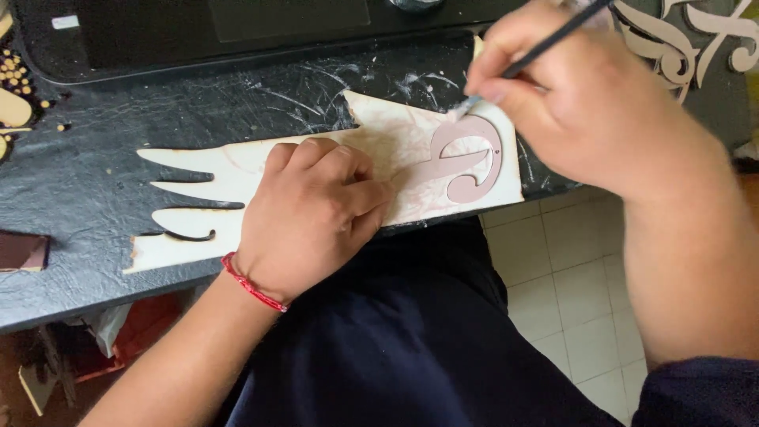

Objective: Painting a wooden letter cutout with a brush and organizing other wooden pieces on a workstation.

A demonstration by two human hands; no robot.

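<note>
A pale wooden cut-out board [237, 170] with wing-like slots lies across the dark table [95, 198]. A pinkish curled wooden scroll piece [468, 162] rests on its right end. My left hand [316, 213], a red thread bracelet on its wrist, lies curled and pressing down on the middle of the board. My right hand [569, 103] grips a thin dark paintbrush [545, 47], and the brush tip touches the upper left of the scroll piece.
White smears mark the tabletop [292, 99]. Small beads [20, 79] lie at the far left, ornate wooden scroll shapes [688, 39] at the top right. A dark tray edge [198, 39] runs along the back. My dark-clothed lap and a tiled floor [569, 292] are below.
</note>
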